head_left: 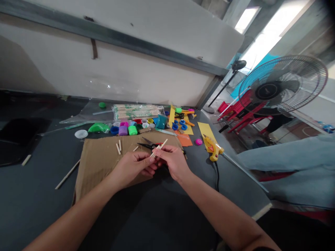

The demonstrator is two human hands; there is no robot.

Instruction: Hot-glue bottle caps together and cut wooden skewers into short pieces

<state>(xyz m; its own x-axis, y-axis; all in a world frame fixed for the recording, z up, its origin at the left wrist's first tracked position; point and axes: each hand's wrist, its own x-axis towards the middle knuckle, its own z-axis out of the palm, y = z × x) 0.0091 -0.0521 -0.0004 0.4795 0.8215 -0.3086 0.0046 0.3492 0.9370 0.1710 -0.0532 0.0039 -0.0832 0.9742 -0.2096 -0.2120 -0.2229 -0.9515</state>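
Observation:
Both hands meet over the right part of a brown cardboard sheet (pixel 96 164). My left hand (pixel 137 164) pinches the lower ends of a few thin wooden sticks (pixel 163 144). My right hand (pixel 172 160) grips the same sticks nearer their upper end, one poking out above its fingers. How many sticks there are is hidden by the fingers. Scissors (pixel 145 145) with dark blades lie partly opened on the cardboard just beyond the hands, their handles mostly covered. Short cut stick pieces (pixel 118 147) rest on the cardboard to the left.
Coloured bottle caps (pixel 123 130) and a bag of chopsticks (pixel 138 111) line the back. A yellow glue gun (pixel 215 150) with its cord lies right. Loose sticks (pixel 67 174) lie left. A fan (pixel 269 90) and a person's jeans leg (pixel 285 167) are beyond the right edge.

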